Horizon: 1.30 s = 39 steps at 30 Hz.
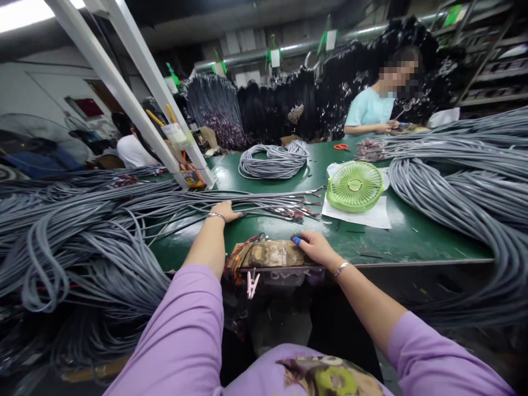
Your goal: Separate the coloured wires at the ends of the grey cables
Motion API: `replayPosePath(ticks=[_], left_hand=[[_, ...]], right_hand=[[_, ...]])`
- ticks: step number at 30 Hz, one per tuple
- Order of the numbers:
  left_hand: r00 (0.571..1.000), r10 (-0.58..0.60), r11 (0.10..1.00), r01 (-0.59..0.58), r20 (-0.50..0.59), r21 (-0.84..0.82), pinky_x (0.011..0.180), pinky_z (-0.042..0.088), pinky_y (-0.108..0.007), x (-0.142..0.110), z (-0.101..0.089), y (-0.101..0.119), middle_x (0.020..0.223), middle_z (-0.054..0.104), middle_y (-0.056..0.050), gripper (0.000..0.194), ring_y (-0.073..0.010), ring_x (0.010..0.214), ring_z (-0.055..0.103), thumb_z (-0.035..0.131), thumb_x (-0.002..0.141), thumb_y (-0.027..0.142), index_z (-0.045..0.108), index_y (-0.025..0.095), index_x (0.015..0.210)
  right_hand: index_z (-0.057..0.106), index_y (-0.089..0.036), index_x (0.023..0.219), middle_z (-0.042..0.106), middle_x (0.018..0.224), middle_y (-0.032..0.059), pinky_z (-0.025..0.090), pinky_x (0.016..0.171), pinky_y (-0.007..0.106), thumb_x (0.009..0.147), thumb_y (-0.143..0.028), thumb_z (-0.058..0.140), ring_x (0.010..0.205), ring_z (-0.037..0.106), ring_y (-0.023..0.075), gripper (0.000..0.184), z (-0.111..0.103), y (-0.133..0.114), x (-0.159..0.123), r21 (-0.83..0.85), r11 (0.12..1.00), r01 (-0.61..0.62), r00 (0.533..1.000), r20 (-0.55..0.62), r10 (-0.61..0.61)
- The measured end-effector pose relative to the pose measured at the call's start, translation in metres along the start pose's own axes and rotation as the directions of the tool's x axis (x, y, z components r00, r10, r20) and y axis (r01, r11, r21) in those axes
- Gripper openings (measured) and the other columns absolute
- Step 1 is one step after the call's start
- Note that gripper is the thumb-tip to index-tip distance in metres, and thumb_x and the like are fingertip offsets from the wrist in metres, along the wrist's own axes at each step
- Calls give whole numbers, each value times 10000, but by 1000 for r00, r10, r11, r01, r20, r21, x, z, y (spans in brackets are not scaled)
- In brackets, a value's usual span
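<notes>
My left hand (226, 211) rests on a bundle of grey cables (264, 202) that lies across the green table (396, 236), fingers closed over the strands near their stripped red and black ends (303, 210). My right hand (315, 246) sits at the table's near edge, its blue-capped fingertips touching a small taped brown fixture (270, 254) with red and black wires at its left side. Whether the right hand pinches anything is hard to tell.
Large heaps of grey cable fill the left (74, 247) and right (474, 187). A green fan (355, 186) lies on white paper. A coiled cable bundle (274, 159) and orange scissors (340, 146) lie further back. A person in light blue (369, 110) works across the table.
</notes>
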<state>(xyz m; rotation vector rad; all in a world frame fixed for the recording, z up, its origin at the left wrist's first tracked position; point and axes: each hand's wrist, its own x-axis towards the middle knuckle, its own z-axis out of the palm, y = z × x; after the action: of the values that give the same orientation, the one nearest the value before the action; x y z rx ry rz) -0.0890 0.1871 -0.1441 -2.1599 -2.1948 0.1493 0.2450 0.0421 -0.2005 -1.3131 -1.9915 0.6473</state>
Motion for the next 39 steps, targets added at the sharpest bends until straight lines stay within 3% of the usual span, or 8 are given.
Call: replayPosePath(ticks=[11, 17, 19, 21, 26, 30, 37, 39], left_hand=[[984, 176, 984, -176, 4, 31, 850, 436, -342, -58, -2, 3, 1011, 718, -104, 272, -294, 1012, 643, 566, 735, 394, 641, 219, 929], [978, 10, 987, -42, -208, -152, 742, 461, -317, -98, -65, -29, 788, 675, -60, 209, -241, 833, 645, 462, 837, 327, 601, 174, 874], [879, -305, 768, 0, -367, -640, 670, 465, -294, -112, -91, -45, 571, 558, 7, 219, -154, 602, 583, 537, 831, 326, 582, 112, 819], [809, -427, 682, -4, -403, -731, 628, 461, -258, -127, -113, -60, 502, 443, 73, 271, -59, 461, 461, 390, 938, 311, 532, 89, 878], [739, -533, 389, -218, -412, -895, 446, 436, -204, -173, -140, -82, 379, 395, 115, 338, -54, 356, 388, 540, 911, 433, 468, 152, 738], [649, -507, 385, -418, -567, -823, 386, 414, -183, -207, -152, -86, 399, 468, 101, 357, -54, 353, 447, 562, 910, 434, 481, 145, 718], [222, -598, 394, -756, -770, -523, 405, 416, -178, -278, -167, -79, 453, 453, 132, 180, -53, 361, 451, 518, 923, 225, 443, 165, 771], [178, -602, 387, -788, -779, -479, 384, 379, -184, -307, -151, -71, 482, 475, 110, 189, -64, 375, 461, 580, 883, 284, 474, 156, 792]], right_hand=[[473, -199, 614, 516, 599, -9, 307, 558, 265, 844, -383, 499, 588, 442, 138, 296, -1, 0, 3, 32, 999, -2, 1000, -24, 3], [587, -190, 676, 600, 644, 11, 347, 581, 265, 841, -384, 489, 619, 497, 150, 273, -2, 0, 3, 75, 997, 25, 999, -33, -22], [634, -183, 739, 645, 705, 26, 373, 616, 272, 840, -378, 487, 666, 540, 166, 264, -2, 1, 3, 90, 996, 26, 999, -20, -25], [663, -176, 780, 671, 747, 39, 392, 644, 279, 832, -377, 492, 701, 567, 180, 269, -2, 2, 3, 105, 994, 19, 1000, -20, -17], [694, -168, 813, 698, 775, 46, 420, 664, 288, 820, -404, 500, 722, 594, 193, 305, -1, 6, 5, 125, 991, 39, 999, -25, -36], [712, -169, 836, 706, 761, 47, 431, 649, 288, 808, -410, 512, 703, 602, 194, 314, -2, 9, 5, 103, 994, 30, 999, -47, -26], [717, -156, 877, 694, 754, 58, 446, 657, 300, 807, -455, 509, 709, 601, 201, 371, -1, 12, 2, 95, 995, 5, 997, -75, 2], [718, -153, 885, 693, 754, 60, 446, 650, 298, 811, -462, 508, 707, 602, 201, 381, -1, 12, 2, 87, 996, 4, 997, -72, 3]])
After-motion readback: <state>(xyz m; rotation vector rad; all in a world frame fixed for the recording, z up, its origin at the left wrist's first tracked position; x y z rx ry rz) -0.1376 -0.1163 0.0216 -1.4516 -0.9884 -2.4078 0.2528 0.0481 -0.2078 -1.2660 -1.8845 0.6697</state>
